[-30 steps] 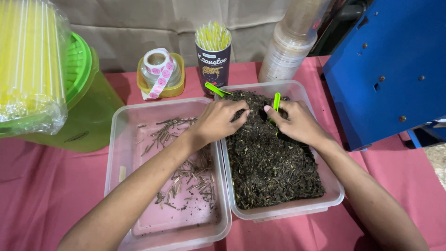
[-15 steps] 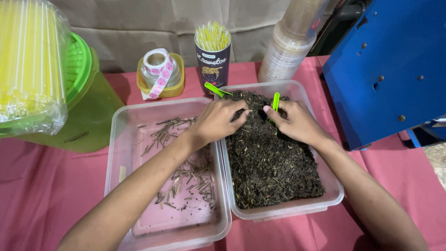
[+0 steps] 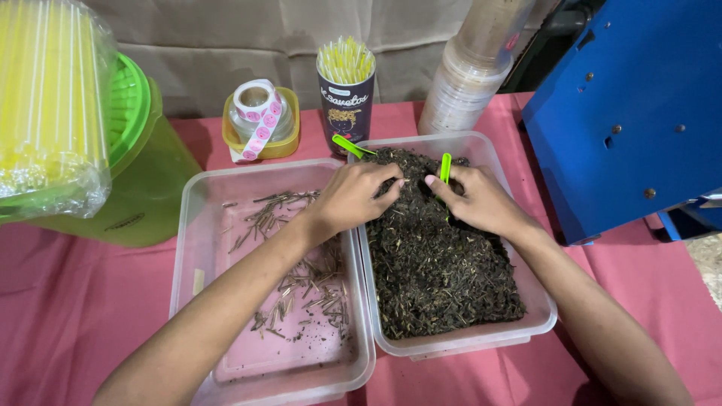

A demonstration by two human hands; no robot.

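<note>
A heap of dark dried leaf bits (image 3: 440, 263) fills the clear plastic tub on the right (image 3: 541, 316), its long side running away from the person. Both hands work at the far end of the heap. The left hand (image 3: 353, 197) curls its grip loosely, fingertips pinching into the leaves. The right hand (image 3: 481, 201) pinches too, thumb and forefinger nearly closed, just beside an upright bright green plastic stick (image 3: 445, 167); whether it grasps anything I cannot tell. A second clear tub (image 3: 197, 225) touching on the left holds scattered pale stems (image 3: 301, 278). Both tubs sit on the pink-covered tabletop (image 3: 68, 301).
</note>
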